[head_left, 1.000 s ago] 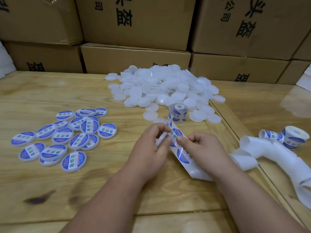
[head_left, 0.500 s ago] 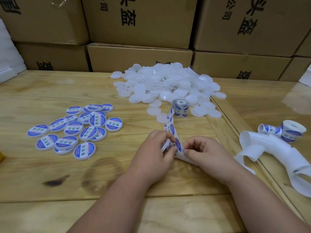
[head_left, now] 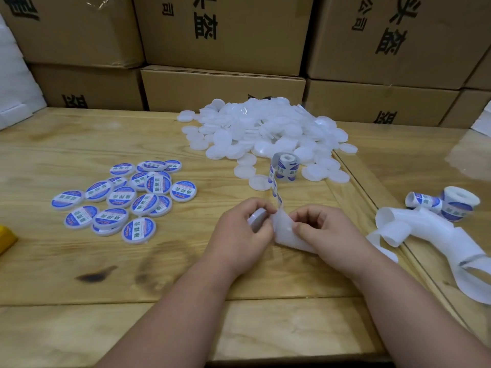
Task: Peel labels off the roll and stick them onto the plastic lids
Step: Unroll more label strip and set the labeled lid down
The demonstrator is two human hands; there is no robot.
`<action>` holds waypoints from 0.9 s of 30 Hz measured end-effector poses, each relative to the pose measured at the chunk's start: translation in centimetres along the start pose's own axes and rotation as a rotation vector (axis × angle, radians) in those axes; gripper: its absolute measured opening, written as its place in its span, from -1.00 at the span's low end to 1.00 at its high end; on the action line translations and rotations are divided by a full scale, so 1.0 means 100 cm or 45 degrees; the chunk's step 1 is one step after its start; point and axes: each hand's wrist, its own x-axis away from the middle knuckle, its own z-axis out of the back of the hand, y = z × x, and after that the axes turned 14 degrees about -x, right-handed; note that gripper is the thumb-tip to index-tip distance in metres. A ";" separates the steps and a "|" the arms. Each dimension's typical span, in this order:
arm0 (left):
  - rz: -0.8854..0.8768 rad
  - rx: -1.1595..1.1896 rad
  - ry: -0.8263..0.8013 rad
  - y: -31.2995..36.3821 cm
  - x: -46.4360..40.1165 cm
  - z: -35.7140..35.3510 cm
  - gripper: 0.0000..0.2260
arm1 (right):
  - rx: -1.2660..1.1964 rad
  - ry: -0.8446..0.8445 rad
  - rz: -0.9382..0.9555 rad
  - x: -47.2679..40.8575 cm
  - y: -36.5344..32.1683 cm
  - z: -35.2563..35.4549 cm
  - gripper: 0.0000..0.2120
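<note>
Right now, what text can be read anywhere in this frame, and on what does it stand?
"头盔", large black print, on the cardboard boxes stacked behind the table.
"公司", smaller, on the same boxes.
"助焊膏" on the labelled lids, seen rotated.
Smaller print on those lids: too small to read.
Print on the label roll: blurred.

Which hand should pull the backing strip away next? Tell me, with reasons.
Right, probably. The right hand already pinches the white backing strip beside the left hand, which holds a lid, so its grip is not free.
</note>
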 end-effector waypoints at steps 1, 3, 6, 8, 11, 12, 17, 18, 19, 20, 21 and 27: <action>0.076 0.065 0.031 -0.001 -0.001 0.002 -0.78 | 0.012 0.044 0.002 0.001 0.000 0.002 -0.78; 0.211 0.231 0.078 -0.002 -0.005 0.007 -0.82 | 0.039 0.133 0.011 0.000 -0.002 0.007 -0.79; 0.294 0.380 0.118 -0.006 -0.015 0.023 -0.82 | 0.244 0.327 0.062 -0.003 -0.003 0.012 -0.81; 0.330 0.422 0.133 -0.009 -0.024 0.034 -0.79 | 0.510 0.533 0.233 -0.006 -0.007 0.003 -0.79; 0.394 0.452 0.085 -0.017 -0.036 0.042 -0.76 | 0.590 0.590 0.778 -0.017 -0.020 -0.027 -0.80; 0.414 0.453 0.054 -0.020 -0.038 0.043 -0.75 | 0.583 0.525 0.904 -0.023 -0.023 -0.038 -0.82; 0.429 0.596 -0.021 -0.034 -0.046 0.046 -0.76 | 0.577 0.361 0.870 -0.049 -0.022 -0.071 -0.79; 0.432 0.620 -0.015 -0.036 -0.046 0.047 -0.77 | 0.567 0.354 0.853 -0.051 -0.019 -0.073 -0.79; 0.430 0.635 -0.016 -0.037 -0.046 0.047 -0.77 | 0.562 0.343 0.853 -0.052 -0.015 -0.074 -0.79; 0.424 0.643 -0.022 -0.038 -0.046 0.046 -0.78 | 0.563 0.328 0.859 -0.053 -0.012 -0.075 -0.79; 0.420 0.650 -0.033 -0.039 -0.047 0.046 -0.78 | 0.566 0.317 0.868 -0.054 -0.009 -0.075 -0.81; 0.373 0.732 -0.057 -0.036 -0.047 0.047 -0.79 | 0.471 0.348 0.847 -0.051 -0.004 -0.076 -0.88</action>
